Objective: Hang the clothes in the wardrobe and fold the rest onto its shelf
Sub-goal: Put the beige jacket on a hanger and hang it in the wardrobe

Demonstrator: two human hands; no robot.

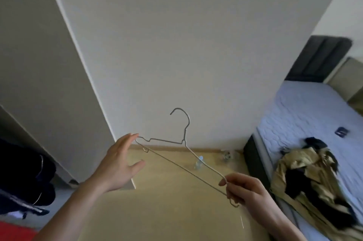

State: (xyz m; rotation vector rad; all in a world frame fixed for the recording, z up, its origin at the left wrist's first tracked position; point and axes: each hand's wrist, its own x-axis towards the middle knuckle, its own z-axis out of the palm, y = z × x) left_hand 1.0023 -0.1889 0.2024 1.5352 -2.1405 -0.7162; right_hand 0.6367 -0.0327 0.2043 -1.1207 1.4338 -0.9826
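Right hand: the right hand [242,191] is nearest the camera, its fingers and thumb curled round one end of the thin grey wire clothes hanger [182,154]; the grip sits at the shoulder bend, probably so the frame can be carried and steered by one corner

Left hand: the left hand [117,162] is spread and relaxed, holding nothing; its fingertips [133,136] lie right at the hanger's other end, whether touching cannot be told; likely steadying the light frame

Hanger: held in the air between both hands, tilted, hook uppermost and free; it carries no garment, so it seems meant for the next piece of clothing

Wardrobe side: dark garments with pale stripes [25,180] hang at the left edge, beside a pale wardrobe panel [49,83]; hanging looks partly done

Clothes still to do: a crumpled heap of olive-gold and black clothes [312,174] lies on the pale quilted mattress [298,115], well apart from the hands, to the right

Far: a small dark object [342,132] rests further up the mattress, below the dark headboard [322,58]
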